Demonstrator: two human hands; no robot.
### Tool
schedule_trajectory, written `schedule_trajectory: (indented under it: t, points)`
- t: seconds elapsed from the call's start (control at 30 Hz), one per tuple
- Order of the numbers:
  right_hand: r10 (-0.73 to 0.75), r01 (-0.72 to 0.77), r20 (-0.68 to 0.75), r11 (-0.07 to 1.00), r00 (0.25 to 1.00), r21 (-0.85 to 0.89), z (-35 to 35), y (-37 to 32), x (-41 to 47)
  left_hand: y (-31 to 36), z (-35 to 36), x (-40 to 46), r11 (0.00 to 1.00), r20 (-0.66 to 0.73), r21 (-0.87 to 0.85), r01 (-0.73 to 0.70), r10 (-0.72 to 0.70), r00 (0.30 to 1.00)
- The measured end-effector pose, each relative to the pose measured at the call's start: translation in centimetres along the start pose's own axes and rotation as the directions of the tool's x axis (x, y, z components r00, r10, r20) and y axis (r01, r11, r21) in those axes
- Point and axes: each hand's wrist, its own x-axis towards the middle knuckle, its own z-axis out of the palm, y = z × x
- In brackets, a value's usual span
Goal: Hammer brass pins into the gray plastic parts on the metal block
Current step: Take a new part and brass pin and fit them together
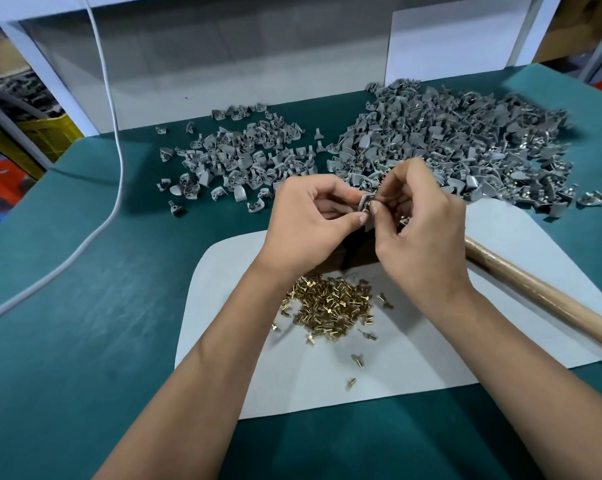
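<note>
My left hand (313,216) pinches a small gray plastic part (365,206) between thumb and fingers, above the table's middle. My right hand (417,223) meets it from the right, its thumb and forefinger pinching something small against the part; a pin there is too small to make out. Under both hands a dark metal block (353,252) shows only partly. A heap of brass pins (330,306) lies on the white sheet (230,341) between my forearms. A hammer's wooden handle (535,296) lies on the sheet to the right, its head hidden behind my right hand.
Two heaps of gray plastic parts lie on the teal table cover (85,341): a smaller heap (237,157) back left, a larger heap (459,143) back right. A white cable (116,140) runs down the left side. White panels (202,67) stand along the back edge.
</note>
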Motion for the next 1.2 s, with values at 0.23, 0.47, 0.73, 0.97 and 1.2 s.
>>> schedule_trajectory:
  t: [0.23, 0.47, 0.73, 0.97, 1.2]
  points:
    - [-0.041, 0.037, 0.072, 0.997, 0.997, 0.061, -0.6, 0.6, 0.3, -0.2, -0.7, 0.2, 0.999, -0.006, -0.019, -0.043, 0.042, 0.999]
    - [-0.154, 0.157, 0.043, 0.986, 0.987, -0.061, -0.9, 1.1, 0.6, -0.2, -1.4, 0.2, 0.992, 0.073, -0.125, -0.003, 0.012, 0.997]
    - [-0.112, 0.116, 0.075, 0.992, 0.991, -0.044, -0.9, 0.8, 0.6, -0.4, -1.5, 0.3, 0.987, 0.094, -0.160, -0.018, 0.033, 0.995]
    - [-0.118, 0.121, 0.079, 0.992, 0.990, -0.037, -1.1, 0.8, 0.4, -0.4, -1.5, 0.3, 0.975, 0.091, -0.224, 0.002, 0.018, 0.996]
    - [-0.088, 0.090, 0.088, 0.996, 0.992, -0.024, -1.0, 0.7, 0.3, -0.3, -1.3, 0.2, 0.972, 0.104, -0.235, 0.014, 0.011, 0.995]
